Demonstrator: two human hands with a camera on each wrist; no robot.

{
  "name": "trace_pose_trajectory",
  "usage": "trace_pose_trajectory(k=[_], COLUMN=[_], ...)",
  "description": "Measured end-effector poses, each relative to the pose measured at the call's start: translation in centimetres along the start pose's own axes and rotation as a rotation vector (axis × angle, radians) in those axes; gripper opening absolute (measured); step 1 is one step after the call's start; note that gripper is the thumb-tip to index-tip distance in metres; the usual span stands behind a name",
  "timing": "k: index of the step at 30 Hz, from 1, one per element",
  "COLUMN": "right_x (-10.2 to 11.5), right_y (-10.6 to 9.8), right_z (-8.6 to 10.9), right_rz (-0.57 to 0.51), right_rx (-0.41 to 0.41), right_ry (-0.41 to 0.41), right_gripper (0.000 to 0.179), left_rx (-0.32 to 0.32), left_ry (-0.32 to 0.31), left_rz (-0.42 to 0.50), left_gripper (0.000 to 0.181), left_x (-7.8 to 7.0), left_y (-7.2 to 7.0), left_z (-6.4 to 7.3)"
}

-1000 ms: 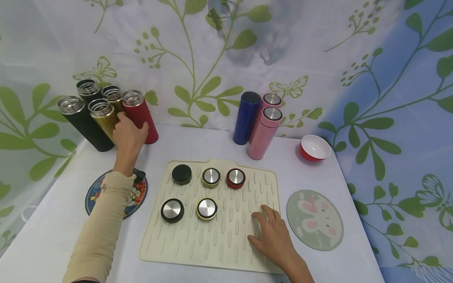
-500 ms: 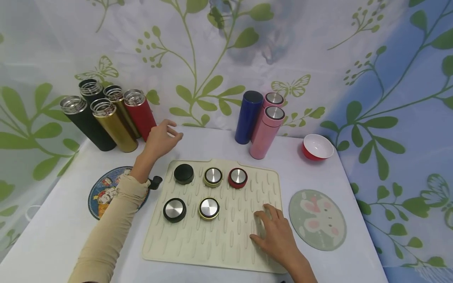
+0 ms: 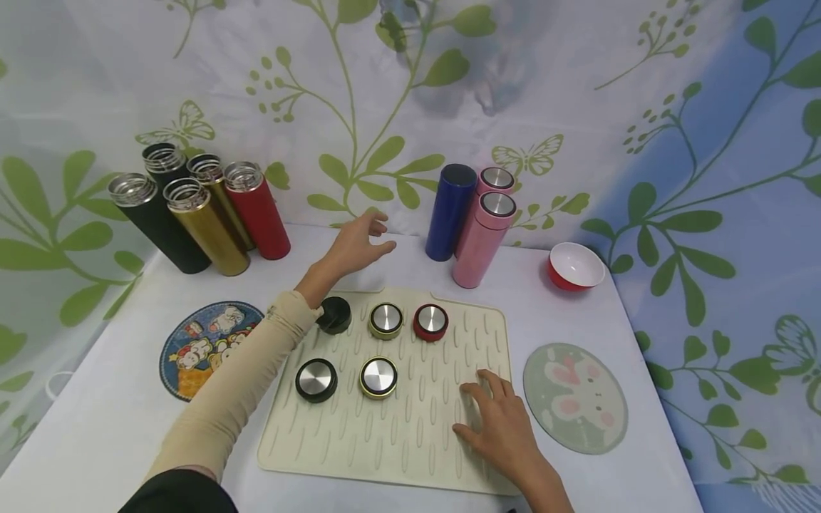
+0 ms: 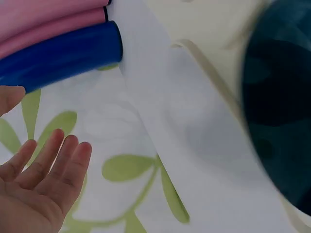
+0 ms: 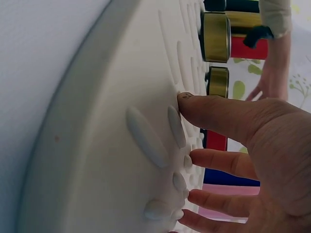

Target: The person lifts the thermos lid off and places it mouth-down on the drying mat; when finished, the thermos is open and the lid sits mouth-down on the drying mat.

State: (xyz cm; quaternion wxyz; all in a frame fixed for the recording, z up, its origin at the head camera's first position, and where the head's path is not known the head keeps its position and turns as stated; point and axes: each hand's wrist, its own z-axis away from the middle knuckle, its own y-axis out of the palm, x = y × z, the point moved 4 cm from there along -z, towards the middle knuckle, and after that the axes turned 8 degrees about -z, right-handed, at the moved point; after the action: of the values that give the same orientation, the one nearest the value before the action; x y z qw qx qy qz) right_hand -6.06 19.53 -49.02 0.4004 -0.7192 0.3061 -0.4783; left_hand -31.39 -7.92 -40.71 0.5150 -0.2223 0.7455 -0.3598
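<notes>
In the head view my left hand point(image 3: 357, 243) hovers past the mat's back edge, fingers spread and holding nothing. To its right stand a blue thermos bottle point(image 3: 451, 212) and two pink thermos bottles point(image 3: 482, 246) with lids on. In the left wrist view that hand's fingers point(image 4: 53, 167) are apart from the blue bottle point(image 4: 63, 56). My right hand point(image 3: 503, 431) rests its fingertips on the ribbed cream mat point(image 3: 410, 442), loosely bent and holding nothing. Several bottle lids sit on this mat: a silver-topped black lid point(image 3: 316, 380), a plain black lid point(image 3: 333, 315), two gold-rimmed lids point(image 3: 379, 377), and a red lid point(image 3: 430, 323).
Several lidless bottles stand at the back left: black point(image 3: 163, 224), gold point(image 3: 208, 231) and red point(image 3: 259, 214). A round cartoon placemat point(image 3: 192, 349) lies on the left, a green rabbit placemat point(image 3: 574, 399) on the right. A red and white bowl point(image 3: 576, 266) stands at the back right.
My left hand has moved right, away from the lidless bottles, past the red bottle and towards the blue and pink ones. My right hand stays on the mat.
</notes>
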Motion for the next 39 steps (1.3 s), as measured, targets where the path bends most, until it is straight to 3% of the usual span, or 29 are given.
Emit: trace_pose_trajectory(k=[9, 14, 19, 24, 29, 34, 39], right_x=[-0.2, -0.3, -0.4, -0.4, -0.4, -0.5, -0.6], right_y=[-0.1, -0.4, -0.5, -0.2, -0.1, -0.2, -0.2], right_z=[0.0, -0.1, 0.0, 0.1, 0.0, 0.0, 0.0], right_rz=[-0.001, 0.006, -0.003, -0.013, -0.012, -0.011, -0.016], right_rx=[-0.002, -0.006, -0.011, -0.014, -0.018, -0.016, -0.019], right_ry=[-0.001, 0.006, 0.016, 0.016, 0.013, 0.02, 0.022], right_gripper=[0.058, 0.058, 0.058, 0.057, 0.058, 0.059, 0.059], left_rx=[-0.003, -0.035, -0.061, -0.13, -0.21, -0.216, -0.213], left_ry=[0.015, 0.003, -0.024, -0.07, -0.118, -0.122, -0.088], left_rz=[0.005, -0.03, -0.01, 0.007, 0.006, -0.018, 0.0], left_gripper=[0.073, 0.083, 0.085, 0.083, 0.081, 0.087, 0.081], left_x=[-3.6, -6.2, -8.0, -8.6, -8.1, -7.7, -7.4], left_y=[2.0, 2.7, 3.8, 4.6, 4.8, 4.8, 4.8], left_z=[-4.1, -5.7, -7.1, -7.7, -7.8, -7.7, -7.3])
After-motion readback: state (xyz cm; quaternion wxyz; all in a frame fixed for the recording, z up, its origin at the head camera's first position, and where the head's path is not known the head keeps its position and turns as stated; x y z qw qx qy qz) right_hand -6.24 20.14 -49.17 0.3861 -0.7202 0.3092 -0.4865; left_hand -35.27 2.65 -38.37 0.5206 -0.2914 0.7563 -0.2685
